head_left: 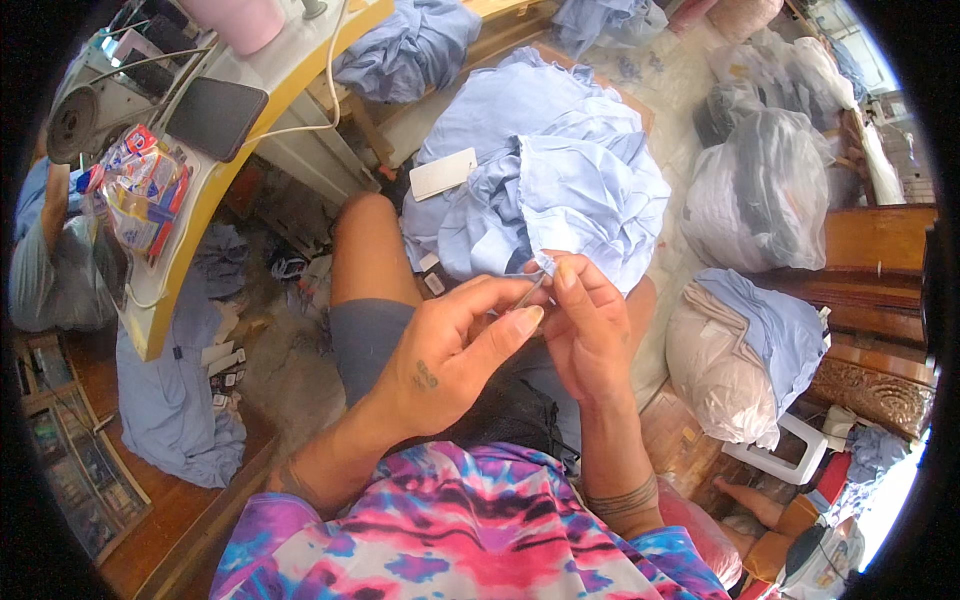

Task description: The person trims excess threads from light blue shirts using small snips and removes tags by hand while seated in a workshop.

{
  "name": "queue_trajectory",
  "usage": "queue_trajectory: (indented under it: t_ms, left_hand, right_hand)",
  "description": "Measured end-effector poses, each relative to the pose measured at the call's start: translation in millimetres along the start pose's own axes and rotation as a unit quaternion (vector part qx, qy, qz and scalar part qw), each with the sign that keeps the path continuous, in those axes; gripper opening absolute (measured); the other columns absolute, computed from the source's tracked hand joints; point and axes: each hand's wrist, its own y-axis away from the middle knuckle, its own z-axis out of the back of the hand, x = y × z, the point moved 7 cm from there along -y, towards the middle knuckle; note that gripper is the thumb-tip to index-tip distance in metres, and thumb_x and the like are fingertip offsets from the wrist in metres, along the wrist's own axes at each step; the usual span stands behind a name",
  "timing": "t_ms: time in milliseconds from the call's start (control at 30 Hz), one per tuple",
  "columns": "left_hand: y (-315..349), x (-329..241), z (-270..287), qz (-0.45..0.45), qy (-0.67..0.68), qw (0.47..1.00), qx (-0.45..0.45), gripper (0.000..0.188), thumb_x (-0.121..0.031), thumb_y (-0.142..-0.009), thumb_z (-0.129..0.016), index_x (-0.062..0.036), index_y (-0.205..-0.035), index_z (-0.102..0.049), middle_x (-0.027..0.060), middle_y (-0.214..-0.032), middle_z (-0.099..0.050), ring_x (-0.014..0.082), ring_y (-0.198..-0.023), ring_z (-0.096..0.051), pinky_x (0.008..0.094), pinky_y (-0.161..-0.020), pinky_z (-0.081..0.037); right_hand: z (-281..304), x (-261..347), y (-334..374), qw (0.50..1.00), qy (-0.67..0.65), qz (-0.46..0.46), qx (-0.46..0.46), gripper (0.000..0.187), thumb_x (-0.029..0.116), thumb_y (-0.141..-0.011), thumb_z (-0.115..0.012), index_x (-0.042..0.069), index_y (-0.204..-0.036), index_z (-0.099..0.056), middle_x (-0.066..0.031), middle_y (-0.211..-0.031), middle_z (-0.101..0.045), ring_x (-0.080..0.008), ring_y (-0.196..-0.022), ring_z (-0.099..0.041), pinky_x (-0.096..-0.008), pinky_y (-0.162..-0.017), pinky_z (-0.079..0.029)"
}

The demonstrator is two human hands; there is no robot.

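A thin metal tool (pixel 530 290), whose kind I cannot make out, is pinched between the thumb and fingers of my left hand (pixel 450 350). Its tip meets the fingers of my right hand (pixel 588 325), which grip the near corner of a light-blue cloth piece (pixel 570 190). That piece lies over a large heap of light-blue garments (pixel 480 110) in front of my knees. On the heap's left side rests a blank-looking white card tag (pixel 442 173). My fingertips hide most of the spot where tool and cloth meet.
At the left a curved, yellow-edged table (pixel 225 190) carries a dark phone (pixel 215 118), snack packets (pixel 145 190) and a pink container (pixel 240 22). Filled plastic bags (pixel 760 185) and a cloth-topped bundle (pixel 725 360) stand at the right. Blue cloth (pixel 175 400) hangs at lower left.
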Motion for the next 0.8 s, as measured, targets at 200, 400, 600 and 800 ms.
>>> queue_trajectory:
  t_ms: [200,400,600,800]
  left_hand:
    - [-1.2,5.3,3.0,0.042,0.056,0.998,0.005,0.038,-0.027,-0.105,-0.06,0.0012,-0.13,-0.061,-0.0087,-0.065,-0.046,-0.0006,-0.049,-0.035,0.02,-0.044,-0.023]
    - [0.1,5.1,3.6,0.058,0.075,0.995,0.003,0.035,-0.026,-0.104,-0.061,0.0003,-0.127,-0.062,-0.0101,-0.063,-0.043,-0.0007,-0.048,-0.032,0.0205,-0.043,-0.021]
    - [0.4,6.0,4.8,0.063,0.08,0.995,0.004,0.034,-0.025,-0.103,-0.063,0.0009,-0.125,-0.064,-0.0095,-0.063,-0.046,-0.0006,-0.047,-0.035,0.0202,-0.042,-0.022]
    - [-0.8,7.9,8.0,0.054,0.088,0.994,-0.025,0.032,-0.022,-0.1,-0.068,0.0029,-0.121,-0.066,-0.0063,-0.065,-0.051,-0.0003,-0.046,-0.036,0.0199,-0.041,-0.025]
  right_hand:
    - [-4.7,0.8,-0.2,0.999,0.03,0.013,-0.002,0.029,0.023,-0.107,-0.059,-0.002,-0.122,-0.062,-0.0072,-0.104,-0.07,-0.0125,-0.092,-0.066,-0.0287,-0.087,-0.052]
    - [-6.7,2.5,0.0,0.998,0.066,0.019,0.002,0.028,0.024,-0.107,-0.059,-0.001,-0.118,-0.063,-0.004,-0.101,-0.068,-0.0095,-0.091,-0.062,-0.0263,-0.085,-0.049]
    - [-8.1,7.2,-1.3,0.991,0.13,0.031,0.027,0.024,0.023,-0.107,-0.059,0.0,-0.111,-0.064,-0.0013,-0.095,-0.064,-0.0083,-0.089,-0.058,-0.0253,-0.084,-0.047]
    - [-14.2,12.4,-2.6,0.98,0.176,0.06,0.067,0.022,0.02,-0.108,-0.056,0.0,-0.108,-0.064,-0.0011,-0.098,-0.062,-0.0086,-0.088,-0.057,-0.0259,-0.085,-0.047]
